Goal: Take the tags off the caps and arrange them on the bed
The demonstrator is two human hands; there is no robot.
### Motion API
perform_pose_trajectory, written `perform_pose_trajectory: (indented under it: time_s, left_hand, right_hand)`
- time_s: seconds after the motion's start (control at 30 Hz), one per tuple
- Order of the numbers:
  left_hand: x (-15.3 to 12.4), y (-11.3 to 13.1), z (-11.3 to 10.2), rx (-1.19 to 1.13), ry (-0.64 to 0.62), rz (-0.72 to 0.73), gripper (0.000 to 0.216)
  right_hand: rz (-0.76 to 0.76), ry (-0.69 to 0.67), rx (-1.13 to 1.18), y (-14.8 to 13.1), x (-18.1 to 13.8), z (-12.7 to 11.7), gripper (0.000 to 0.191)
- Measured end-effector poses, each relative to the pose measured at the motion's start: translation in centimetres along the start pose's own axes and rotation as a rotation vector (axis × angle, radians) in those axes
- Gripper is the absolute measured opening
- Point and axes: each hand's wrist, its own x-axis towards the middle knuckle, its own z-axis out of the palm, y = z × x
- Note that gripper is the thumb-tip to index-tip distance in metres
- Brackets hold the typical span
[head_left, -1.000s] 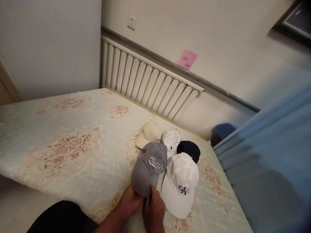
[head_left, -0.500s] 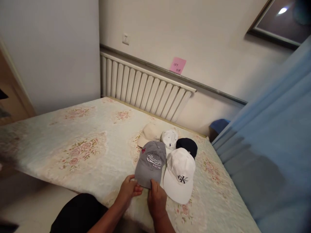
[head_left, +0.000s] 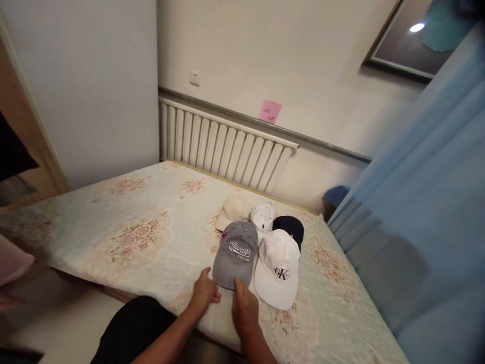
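Observation:
A grey baseball cap (head_left: 235, 255) with "Always" lettering lies on the bed, its brim towards me. My right hand (head_left: 245, 308) pinches the front edge of that brim near its right corner, thumb on top. Beside the brim's left corner is my left hand (head_left: 203, 292), its thumb raised apart from its partly curled fingers and no cap between them. To the right of the grey cap sits a white cap (head_left: 278, 260) with a "CK" logo. Behind these two are a beige cap (head_left: 232, 212), a smaller white cap (head_left: 262, 216) and a dark navy cap (head_left: 290, 226).
A flower-patterned cover (head_left: 170, 263) spreads over the bed. Behind stands a white radiator (head_left: 223, 141), with a pink note (head_left: 270, 111) above it. A blue curtain (head_left: 417, 202) hangs along the right. At the left edge, part of another person (head_left: 13, 260) shows.
My left hand has loosened from the brim's left corner and drawn slightly away. The caps keep their arrangement. The view has shifted a little, and a person's part has appeared at left.

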Motion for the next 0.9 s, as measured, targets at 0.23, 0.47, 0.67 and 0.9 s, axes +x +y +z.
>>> perform_pose_trajectory:
  time_s: [0.23,0.47,0.67,0.9]
  left_hand:
    - [-0.8,-2.1,-0.6,0.066,0.043,0.184,0.036]
    - [-2.1,-3.0,-0.8,0.171,0.033,0.305,0.012]
    - [-2.4,-3.0,-0.9,0.235,-0.032,0.312,0.014]
    - [-2.3,-3.8,-1.1,0.298,-0.042,0.362,0.014]
  right_hand:
    - [0.138,0.017,0.083,-0.7,-2.3,-1.6,0.037]
    - [0.303,0.130,0.216,-1.6,-5.2,-3.6,0.028]
    - [0.366,0.070,0.306,-1.7,-6.2,-4.7,0.025]
    - [0.458,0.017,0.362,-2.0,-6.7,-5.1,0.027]
